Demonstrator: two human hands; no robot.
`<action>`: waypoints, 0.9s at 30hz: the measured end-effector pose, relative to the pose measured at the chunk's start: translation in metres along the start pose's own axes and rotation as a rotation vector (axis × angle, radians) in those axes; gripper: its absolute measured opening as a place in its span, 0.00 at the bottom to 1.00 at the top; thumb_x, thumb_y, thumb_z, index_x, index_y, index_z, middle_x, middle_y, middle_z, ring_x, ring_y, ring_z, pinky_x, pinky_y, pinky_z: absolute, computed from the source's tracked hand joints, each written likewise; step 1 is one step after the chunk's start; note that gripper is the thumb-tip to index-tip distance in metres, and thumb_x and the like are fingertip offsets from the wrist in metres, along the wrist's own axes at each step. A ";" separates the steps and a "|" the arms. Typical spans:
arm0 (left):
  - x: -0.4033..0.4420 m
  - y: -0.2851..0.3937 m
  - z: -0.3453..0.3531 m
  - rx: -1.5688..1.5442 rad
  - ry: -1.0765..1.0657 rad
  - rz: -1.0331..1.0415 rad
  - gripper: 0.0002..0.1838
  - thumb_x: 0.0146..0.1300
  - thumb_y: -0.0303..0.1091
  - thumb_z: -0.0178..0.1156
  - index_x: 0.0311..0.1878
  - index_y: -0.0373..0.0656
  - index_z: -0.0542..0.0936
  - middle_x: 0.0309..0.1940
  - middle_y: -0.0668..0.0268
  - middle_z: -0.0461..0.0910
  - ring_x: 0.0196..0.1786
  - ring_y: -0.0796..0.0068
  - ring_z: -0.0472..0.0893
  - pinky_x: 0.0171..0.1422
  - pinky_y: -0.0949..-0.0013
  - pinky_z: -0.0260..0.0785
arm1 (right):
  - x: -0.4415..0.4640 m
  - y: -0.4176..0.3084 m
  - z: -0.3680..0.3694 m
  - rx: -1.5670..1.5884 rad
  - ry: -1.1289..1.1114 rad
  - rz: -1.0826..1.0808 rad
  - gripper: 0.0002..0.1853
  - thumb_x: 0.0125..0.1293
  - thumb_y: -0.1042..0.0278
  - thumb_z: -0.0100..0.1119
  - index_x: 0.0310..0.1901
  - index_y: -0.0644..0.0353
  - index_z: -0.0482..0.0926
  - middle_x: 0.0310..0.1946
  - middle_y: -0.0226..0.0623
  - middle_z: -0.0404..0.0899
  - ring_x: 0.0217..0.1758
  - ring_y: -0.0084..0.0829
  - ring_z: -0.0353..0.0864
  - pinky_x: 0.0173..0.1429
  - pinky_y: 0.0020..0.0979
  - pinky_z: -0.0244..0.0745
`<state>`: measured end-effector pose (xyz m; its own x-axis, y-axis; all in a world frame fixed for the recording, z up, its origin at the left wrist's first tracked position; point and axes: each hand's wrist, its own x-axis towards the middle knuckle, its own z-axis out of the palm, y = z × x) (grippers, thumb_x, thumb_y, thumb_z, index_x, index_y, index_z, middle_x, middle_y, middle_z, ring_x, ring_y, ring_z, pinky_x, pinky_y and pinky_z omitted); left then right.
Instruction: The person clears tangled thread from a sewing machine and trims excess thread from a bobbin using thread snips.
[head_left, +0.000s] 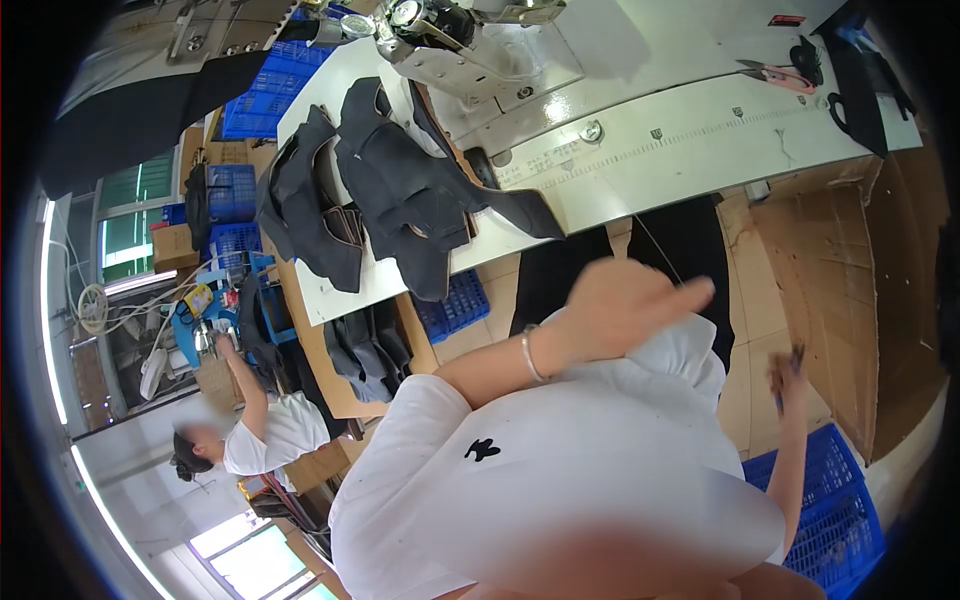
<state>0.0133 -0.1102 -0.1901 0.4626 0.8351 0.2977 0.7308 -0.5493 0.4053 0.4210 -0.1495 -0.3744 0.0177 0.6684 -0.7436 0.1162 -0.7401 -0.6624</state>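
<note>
My left hand, with a bracelet at the wrist, is over the lower edge of my white shirt. One finger points out to the right, apart from the others, which are partly hidden and blurred; no object shows in it. Out to the right, over the floor beside a cardboard box, my right hand is closed around a small dark, narrow object too small to name. Dark fabric pieces lie in piles on the white sewing table, away from both hands.
A sewing machine stands at the table's top. Pink-handled scissors lie at the right. Blue crates are at lower right. More dark pieces hang below the table's left end. A co-worker sits at another machine.
</note>
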 end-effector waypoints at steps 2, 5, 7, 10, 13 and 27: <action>-0.006 0.015 0.029 -0.097 -0.090 0.150 0.13 0.53 0.34 0.56 0.43 0.45 0.79 0.18 0.67 0.73 0.19 0.67 0.75 0.22 0.65 0.64 | -0.005 -0.114 0.103 0.021 -0.199 -0.039 0.11 0.66 0.60 0.53 0.39 0.59 0.78 0.18 0.21 0.70 0.14 0.10 0.54 0.19 0.18 0.47; -0.014 0.039 0.067 -0.200 -0.295 0.318 0.08 0.52 0.33 0.57 0.36 0.44 0.78 0.19 0.67 0.73 0.21 0.66 0.77 0.22 0.65 0.65 | -0.029 -0.231 0.212 -0.105 -0.803 -0.296 0.18 0.69 0.60 0.42 0.52 0.61 0.76 0.41 0.40 0.82 0.16 0.11 0.47 0.19 0.15 0.49; -0.019 0.046 0.084 -0.292 -0.448 0.413 0.05 0.52 0.34 0.56 0.30 0.44 0.76 0.20 0.67 0.73 0.22 0.67 0.78 0.22 0.66 0.65 | -0.043 -0.278 0.268 -0.096 -1.015 -0.343 0.19 0.71 0.58 0.42 0.54 0.62 0.74 0.44 0.41 0.81 0.16 0.12 0.47 0.20 0.16 0.50; -0.016 0.049 0.086 -0.287 -0.530 0.403 0.07 0.52 0.34 0.57 0.24 0.43 0.72 0.20 0.67 0.74 0.23 0.68 0.78 0.23 0.68 0.65 | -0.056 -0.323 0.320 0.162 -1.152 -0.420 0.18 0.71 0.58 0.45 0.51 0.64 0.75 0.30 0.32 0.79 0.16 0.13 0.47 0.22 0.17 0.50; -0.017 0.048 0.083 -0.271 -0.533 0.350 0.05 0.53 0.35 0.57 0.29 0.45 0.77 0.21 0.69 0.74 0.25 0.70 0.78 0.25 0.69 0.65 | -0.056 -0.330 0.317 0.224 -1.045 -0.625 0.15 0.70 0.62 0.47 0.46 0.67 0.76 0.19 0.25 0.69 0.16 0.13 0.48 0.23 0.18 0.50; 0.030 -0.061 -0.076 -1.567 0.836 -0.509 0.26 0.71 0.39 0.47 0.67 0.37 0.56 0.67 0.52 0.57 0.67 0.61 0.63 0.35 0.77 0.68 | -0.121 0.198 -0.159 -0.730 0.101 0.195 0.14 0.65 0.58 0.54 0.24 0.55 0.71 0.15 0.20 0.60 0.16 0.17 0.59 0.21 0.24 0.53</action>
<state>-0.0557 -0.0543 -0.1401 -0.3227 0.9465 0.0051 -0.6021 -0.2095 0.7705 0.5996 -0.3647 -0.4009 0.1917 0.5602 -0.8059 0.7285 -0.6314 -0.2656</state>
